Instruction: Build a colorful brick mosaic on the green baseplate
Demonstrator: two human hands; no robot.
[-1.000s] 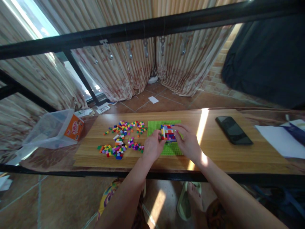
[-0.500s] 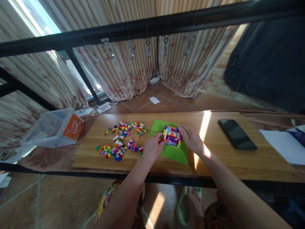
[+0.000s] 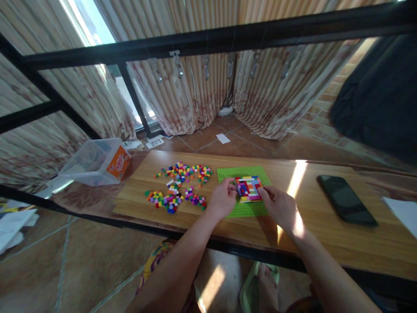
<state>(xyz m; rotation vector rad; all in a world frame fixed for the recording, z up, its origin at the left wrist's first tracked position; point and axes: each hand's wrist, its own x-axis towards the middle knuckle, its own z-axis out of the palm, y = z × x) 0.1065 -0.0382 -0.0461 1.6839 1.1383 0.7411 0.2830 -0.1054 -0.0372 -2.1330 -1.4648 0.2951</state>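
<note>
A rectangular build of small multicoloured toy building bricks point(image 3: 249, 188) sits on a green studded baseplate point(image 3: 250, 211) on the wooden table. My left hand point(image 3: 223, 199) is closed at the left side of the build, its thumb and fingers curled against the edge. From the right, my right hand point(image 3: 279, 206) pinches the build's right edge with thumb and forefinger. The palms hide part of the baseplate on both sides. Left of the baseplate lie loose small bricks point(image 3: 168, 201) in several colours, scattered in clusters.
A black phone point(image 3: 345, 200) lies at the table's right, with white paper point(image 3: 401, 213) beyond it. At the far left stands a clear plastic box point(image 3: 93, 163) with an orange label. A black metal bar point(image 3: 208, 41) crosses ahead, in front of curtains.
The green baseplate has turned from slanted to nearly square with the table, the brick build with it. Both hands stay at its sides. The view has shifted left.
</note>
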